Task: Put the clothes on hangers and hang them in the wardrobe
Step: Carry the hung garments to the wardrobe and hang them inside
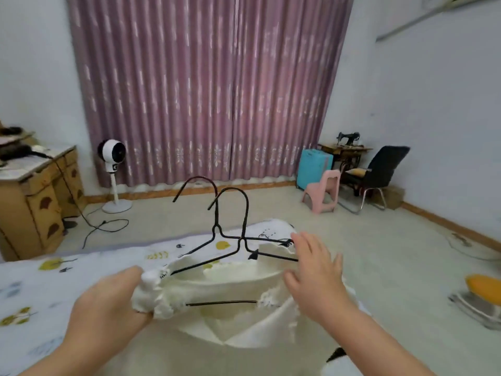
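A cream garment (244,318) of soft, slightly crinkled fabric is held up over the bed (54,270), with two black wire hangers (230,240) set in its neck opening. The left shoulder of the garment is bunched into a wad and gripped by the left hand (108,302), whose fingers are curled around the cloth (the tips are hidden in the folds). The right hand (317,272) is spread just beside the other shoulder, its fingers (303,242) straight and parted, closed around nothing; whether the palm touches the fabric cannot be told. The hangers are thin and rod-like, with rounded hooks rising upright above the collar, one hook behind the other, and a straight lower bar showing through the opening between the two hands. The bed is covered with a white sheet printed with yellow leaves. Pleated mauve curtains (206,90) hang behind.
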